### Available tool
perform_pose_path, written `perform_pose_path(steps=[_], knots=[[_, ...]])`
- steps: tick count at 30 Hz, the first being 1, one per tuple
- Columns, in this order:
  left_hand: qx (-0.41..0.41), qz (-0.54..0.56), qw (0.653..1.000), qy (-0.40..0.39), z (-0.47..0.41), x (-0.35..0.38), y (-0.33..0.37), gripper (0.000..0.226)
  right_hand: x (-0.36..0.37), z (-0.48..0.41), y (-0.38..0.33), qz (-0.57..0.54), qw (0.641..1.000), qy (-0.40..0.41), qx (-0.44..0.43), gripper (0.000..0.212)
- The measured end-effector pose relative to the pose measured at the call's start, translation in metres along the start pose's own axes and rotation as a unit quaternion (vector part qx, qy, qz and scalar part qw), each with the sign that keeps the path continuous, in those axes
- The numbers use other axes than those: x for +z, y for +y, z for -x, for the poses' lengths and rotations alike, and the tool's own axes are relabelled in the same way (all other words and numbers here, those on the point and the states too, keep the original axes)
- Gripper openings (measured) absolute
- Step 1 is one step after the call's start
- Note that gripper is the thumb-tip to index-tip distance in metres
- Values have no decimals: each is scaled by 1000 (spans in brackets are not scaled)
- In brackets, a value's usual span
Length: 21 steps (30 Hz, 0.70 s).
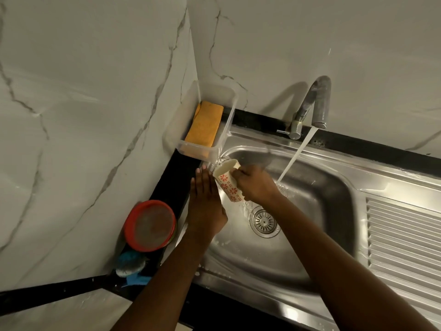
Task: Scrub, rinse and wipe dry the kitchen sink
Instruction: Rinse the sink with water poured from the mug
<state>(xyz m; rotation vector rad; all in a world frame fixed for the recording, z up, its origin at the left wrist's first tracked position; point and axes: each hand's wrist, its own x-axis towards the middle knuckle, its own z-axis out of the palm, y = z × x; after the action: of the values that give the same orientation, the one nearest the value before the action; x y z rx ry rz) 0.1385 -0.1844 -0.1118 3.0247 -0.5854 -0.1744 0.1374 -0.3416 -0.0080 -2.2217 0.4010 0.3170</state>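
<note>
A steel sink (pixel 334 187) fills the middle and right, with a round drain strainer (pixel 264 221) in its basin. Water runs from the tap (pixel 318 103) into the basin. My right hand (pixel 253 185) grips a white cup with red flower patterns (pixel 226 180) by its handle, tilted so water pours from it onto the sink's far left corner. My left hand (pixel 205 206) lies flat with straight fingers on the sink's left rim, just beside the cup.
A clear plastic tub (pixel 214 149) holding an orange cloth (pixel 205 126) stands at the back left corner. A red-lidded container (pixel 150 225), a blue scrubber (pixel 130 262) and a blue cloth (pixel 137 280) sit on the black counter left. A ribbed drainboard (pixel 403 244) lies right.
</note>
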Motion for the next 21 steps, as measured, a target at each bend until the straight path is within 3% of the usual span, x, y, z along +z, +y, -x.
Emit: perform_pose_path(steps=[5,9,14,21], knots=[[31,-19,999,-9,7,-4,-9,101,2,17,16,-48,998,-39,13,30],[34,-38,998,-28,22,-6,-9,95,-12,34,38,-102,992,-52,44,37],[44,-49,997,-45,33,-3,-9,97,-23,34,39,1,999,-36,14,34],[0,-15,998,-65,47,-3,-1,107,-8,28,3,147,981,-44,-116,39]])
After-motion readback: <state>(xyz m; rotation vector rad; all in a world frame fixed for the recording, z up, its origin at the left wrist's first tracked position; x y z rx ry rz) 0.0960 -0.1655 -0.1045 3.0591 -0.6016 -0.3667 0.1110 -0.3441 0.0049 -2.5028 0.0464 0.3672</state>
